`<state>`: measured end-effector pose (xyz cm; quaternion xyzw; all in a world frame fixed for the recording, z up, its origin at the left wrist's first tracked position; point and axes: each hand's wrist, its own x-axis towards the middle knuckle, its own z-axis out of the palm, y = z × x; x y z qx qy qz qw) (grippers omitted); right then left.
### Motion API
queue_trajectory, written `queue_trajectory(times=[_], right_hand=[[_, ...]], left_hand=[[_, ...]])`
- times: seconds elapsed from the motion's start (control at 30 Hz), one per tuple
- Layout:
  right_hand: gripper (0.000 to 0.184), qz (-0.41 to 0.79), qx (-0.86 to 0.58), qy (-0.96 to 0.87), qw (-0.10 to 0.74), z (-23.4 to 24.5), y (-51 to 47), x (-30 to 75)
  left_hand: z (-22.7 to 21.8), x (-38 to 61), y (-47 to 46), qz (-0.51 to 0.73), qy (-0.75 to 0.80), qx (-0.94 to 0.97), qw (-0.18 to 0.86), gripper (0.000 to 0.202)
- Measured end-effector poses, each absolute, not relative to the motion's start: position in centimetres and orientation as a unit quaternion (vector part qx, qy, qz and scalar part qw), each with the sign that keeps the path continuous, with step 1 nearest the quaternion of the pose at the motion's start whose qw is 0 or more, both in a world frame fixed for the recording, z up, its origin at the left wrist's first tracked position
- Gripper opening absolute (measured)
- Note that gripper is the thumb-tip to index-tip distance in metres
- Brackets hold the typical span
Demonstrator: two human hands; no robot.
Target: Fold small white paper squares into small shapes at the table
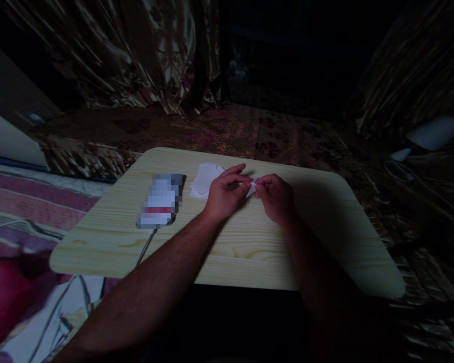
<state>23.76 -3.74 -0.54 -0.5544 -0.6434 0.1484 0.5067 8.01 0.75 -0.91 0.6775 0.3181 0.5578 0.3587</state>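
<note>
Both my hands meet over the middle of a light wooden table [249, 247]. My left hand [227, 194] pinches one side of a small folded piece of white paper [251, 187], with its index finger stretched out over it. My right hand [276, 196] is closed on the paper's other side. Most of the paper is hidden between the fingers. A small stack of white paper sheets [206, 177] lies on the table just behind my left hand.
A blurred-out flat object [161, 200] lies on the table's left part, with a cable running off the near edge. Patterned fabric and curtains surround the table in a dark room. White objects [435, 132] lie at the far right.
</note>
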Motion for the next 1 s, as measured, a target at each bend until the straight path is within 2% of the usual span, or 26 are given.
queue_trajectory(times=[0.1, 0.23, 0.77, 1.0], right_hand=[[0.013, 0.149, -0.547, -0.646, 0.510, -0.6, -3.7, 23.8], [0.012, 0.142, -0.548, -0.650, 0.508, -0.6, -3.7, 23.8], [0.006, 0.084, -0.522, -0.701, 0.478, 0.5, -4.0, 24.2], [0.009, 0.051, -0.503, -0.729, 0.461, 0.8, -4.0, 24.3]], left_hand=[[-0.6, 7.7, 0.6, 0.559, 0.314, 0.732, 0.232, 0.010], [-0.5, 7.6, 0.3, 0.544, 0.301, 0.764, 0.171, 0.012], [-0.4, 7.6, -0.6, 0.496, 0.326, 0.764, 0.252, 0.014], [-0.6, 7.6, -0.5, 0.490, 0.340, 0.766, 0.237, 0.014]])
